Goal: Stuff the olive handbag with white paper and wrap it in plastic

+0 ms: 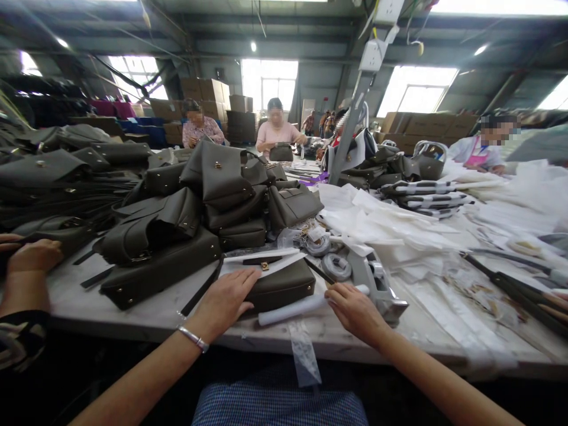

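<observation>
L fingers [242, 281] on dk bag [284, 287], R fingers [341, 291] pinching strap [318, 271], clasp [265, 266] illegible

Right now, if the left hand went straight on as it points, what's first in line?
Probably the clasp on the bag, just ahead of the left hand; depth is unclear, so it might pass slightly above.

Dark olive handbag [288, 288], gold clasp [265, 266]; white roll [290, 309]; blue-checked garment [275, 405].
</observation>
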Action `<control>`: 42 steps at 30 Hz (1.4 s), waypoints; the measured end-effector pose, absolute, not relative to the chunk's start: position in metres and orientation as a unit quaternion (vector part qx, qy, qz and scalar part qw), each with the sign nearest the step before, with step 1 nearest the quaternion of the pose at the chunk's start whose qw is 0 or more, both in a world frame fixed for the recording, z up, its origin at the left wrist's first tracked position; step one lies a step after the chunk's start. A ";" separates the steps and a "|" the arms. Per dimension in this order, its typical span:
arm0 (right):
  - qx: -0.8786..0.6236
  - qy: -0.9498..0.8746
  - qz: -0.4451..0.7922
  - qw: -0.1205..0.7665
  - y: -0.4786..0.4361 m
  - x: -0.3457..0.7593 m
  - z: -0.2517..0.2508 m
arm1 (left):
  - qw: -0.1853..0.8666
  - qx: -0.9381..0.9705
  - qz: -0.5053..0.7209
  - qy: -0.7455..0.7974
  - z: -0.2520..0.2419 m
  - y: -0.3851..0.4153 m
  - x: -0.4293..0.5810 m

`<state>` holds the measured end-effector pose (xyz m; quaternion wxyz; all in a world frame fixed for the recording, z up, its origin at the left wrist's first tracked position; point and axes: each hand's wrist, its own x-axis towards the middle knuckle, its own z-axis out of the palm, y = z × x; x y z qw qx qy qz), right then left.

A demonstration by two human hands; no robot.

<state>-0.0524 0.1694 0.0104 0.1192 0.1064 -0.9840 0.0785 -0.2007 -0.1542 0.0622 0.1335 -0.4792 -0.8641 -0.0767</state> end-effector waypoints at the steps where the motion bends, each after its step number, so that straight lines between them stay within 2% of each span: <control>1: 0.112 -0.984 0.086 0.111 0.171 -0.054 0.007 | 0.125 -0.480 -0.082 -0.865 0.061 -0.154 -0.201; 7: 0.147 -0.977 0.153 0.034 0.172 -0.047 -0.009 | 0.120 -0.489 -0.092 -0.859 0.046 -0.154 -0.205; 9: 0.180 -0.960 0.208 0.042 0.169 -0.037 0.001 | 0.121 -0.491 -0.092 -0.858 0.041 -0.155 -0.206; 12: 0.155 -0.931 0.281 0.172 0.162 -0.033 0.031 | 0.119 -0.500 -0.100 -0.852 0.039 -0.155 -0.206; 14: 0.089 -0.915 0.279 0.277 0.162 -0.049 0.051 | 0.114 -0.504 -0.104 -0.850 0.041 -0.155 -0.205; 16: 0.010 -0.914 0.249 0.321 0.171 -0.079 0.064 | 0.111 -0.499 -0.106 -0.853 0.044 -0.154 -0.204; 17: -0.026 -0.920 0.228 0.319 0.178 -0.097 0.067 | 0.107 -0.497 -0.106 -0.855 0.046 -0.153 -0.203; 20: -0.098 -0.956 0.140 0.239 0.200 -0.141 0.069 | 0.080 -0.491 -0.095 -0.862 0.052 -0.151 -0.205; 22: -0.095 -0.964 0.108 0.223 0.201 -0.153 0.069 | 0.047 -0.490 -0.082 -0.867 0.057 -0.151 -0.209; 26: 0.116 -0.957 0.086 0.252 0.163 -0.141 0.077 | -0.003 -0.492 -0.069 -0.868 0.066 -0.152 -0.217; 29: 0.269 -0.946 0.065 0.167 0.127 -0.132 0.085 | -0.006 -0.512 -0.072 -0.856 0.067 -0.153 -0.221; 34: 0.286 -0.956 0.030 0.062 0.116 -0.146 0.076 | 0.015 -0.514 -0.050 -0.856 0.060 -0.155 -0.219; 37: 0.281 -0.957 0.031 0.056 0.123 -0.151 0.055 | 0.033 -0.509 -0.029 -0.860 0.053 -0.155 -0.215; 42: 0.259 -0.957 0.038 0.123 0.120 -0.141 0.000 | 0.118 -0.522 -0.016 -0.845 0.016 -0.159 -0.211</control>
